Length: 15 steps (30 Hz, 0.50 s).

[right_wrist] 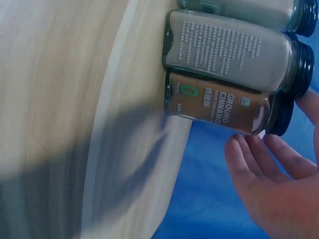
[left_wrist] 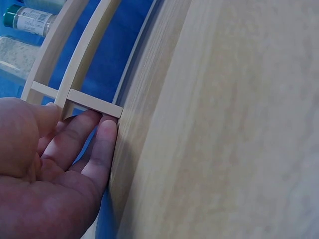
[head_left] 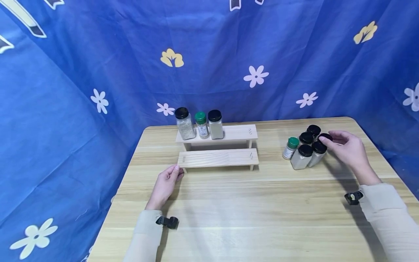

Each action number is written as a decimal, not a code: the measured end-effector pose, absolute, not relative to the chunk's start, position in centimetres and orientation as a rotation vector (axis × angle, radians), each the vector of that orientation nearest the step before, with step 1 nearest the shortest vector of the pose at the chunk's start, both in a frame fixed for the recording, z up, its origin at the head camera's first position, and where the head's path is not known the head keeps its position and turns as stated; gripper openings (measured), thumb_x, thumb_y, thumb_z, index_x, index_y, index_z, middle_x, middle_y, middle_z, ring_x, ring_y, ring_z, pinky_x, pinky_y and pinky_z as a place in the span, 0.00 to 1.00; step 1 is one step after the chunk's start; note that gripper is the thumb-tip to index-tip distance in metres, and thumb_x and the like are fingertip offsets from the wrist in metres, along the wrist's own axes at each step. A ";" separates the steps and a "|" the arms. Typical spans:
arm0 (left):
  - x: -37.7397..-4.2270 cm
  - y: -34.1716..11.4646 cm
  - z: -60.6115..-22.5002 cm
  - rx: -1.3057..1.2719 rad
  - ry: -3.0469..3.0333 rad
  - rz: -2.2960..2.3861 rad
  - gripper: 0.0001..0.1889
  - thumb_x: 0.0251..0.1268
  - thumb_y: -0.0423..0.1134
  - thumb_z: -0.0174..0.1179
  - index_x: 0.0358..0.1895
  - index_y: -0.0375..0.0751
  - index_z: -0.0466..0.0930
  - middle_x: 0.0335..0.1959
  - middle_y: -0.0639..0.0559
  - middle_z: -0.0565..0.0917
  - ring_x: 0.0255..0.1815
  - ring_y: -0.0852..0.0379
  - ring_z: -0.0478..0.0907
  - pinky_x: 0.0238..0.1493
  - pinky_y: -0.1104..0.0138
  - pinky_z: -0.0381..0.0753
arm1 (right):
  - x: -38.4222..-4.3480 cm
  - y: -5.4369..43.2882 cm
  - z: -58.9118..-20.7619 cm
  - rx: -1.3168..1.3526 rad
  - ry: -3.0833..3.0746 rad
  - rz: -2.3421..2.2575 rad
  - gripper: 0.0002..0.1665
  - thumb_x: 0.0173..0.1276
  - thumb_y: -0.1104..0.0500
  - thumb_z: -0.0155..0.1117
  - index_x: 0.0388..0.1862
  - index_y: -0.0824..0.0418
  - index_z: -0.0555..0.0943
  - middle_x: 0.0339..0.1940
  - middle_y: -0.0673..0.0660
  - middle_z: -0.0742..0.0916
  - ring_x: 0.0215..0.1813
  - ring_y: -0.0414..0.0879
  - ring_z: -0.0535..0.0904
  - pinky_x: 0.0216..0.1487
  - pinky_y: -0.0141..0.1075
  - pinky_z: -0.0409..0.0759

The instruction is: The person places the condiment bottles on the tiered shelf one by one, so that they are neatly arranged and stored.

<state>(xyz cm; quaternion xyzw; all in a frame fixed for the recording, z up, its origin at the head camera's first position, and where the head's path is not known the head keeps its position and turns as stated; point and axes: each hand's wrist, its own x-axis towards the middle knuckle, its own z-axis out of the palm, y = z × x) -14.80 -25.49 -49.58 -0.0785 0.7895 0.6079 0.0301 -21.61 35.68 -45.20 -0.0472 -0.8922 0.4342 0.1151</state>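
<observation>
My left hand [head_left: 164,185] is at the front left corner of the lower wooden shelf [head_left: 218,158]. Its thumb lies against the board and its fingers touch the shelf leg [left_wrist: 94,103], so it grips that corner. On the right, my right hand [head_left: 351,151] has thumb and fingertips about the black lid of a ground cinnamon jar [right_wrist: 219,102], which stands upright among several other jars. Beside it are a pale-powder jar [head_left: 300,160], another black-lidded jar [head_left: 316,157] and a small green-capped bottle [head_left: 289,150]. Neighbouring jars partly hide the cinnamon jar in the head view.
Behind the lower shelf, a taller wooden shelf [head_left: 237,133] bears a black-lidded jar [head_left: 186,128], a green-capped bottle [head_left: 203,129] and another black-lidded jar [head_left: 216,129] towards its left. A blue patterned cloth [head_left: 209,87] hangs behind the wooden table [head_left: 245,214].
</observation>
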 end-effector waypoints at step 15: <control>-14.7 -25.6 -49.4 -0.235 2.424 1.873 0.27 0.89 0.47 0.43 0.75 0.29 0.69 0.71 0.28 0.77 0.74 0.39 0.77 0.74 0.66 0.81 | -22.1 36.2 -45.5 -0.035 -2.706 1.093 0.35 0.75 0.40 0.67 0.61 0.70 0.82 0.48 0.64 0.92 0.35 0.10 0.70 0.36 0.08 0.70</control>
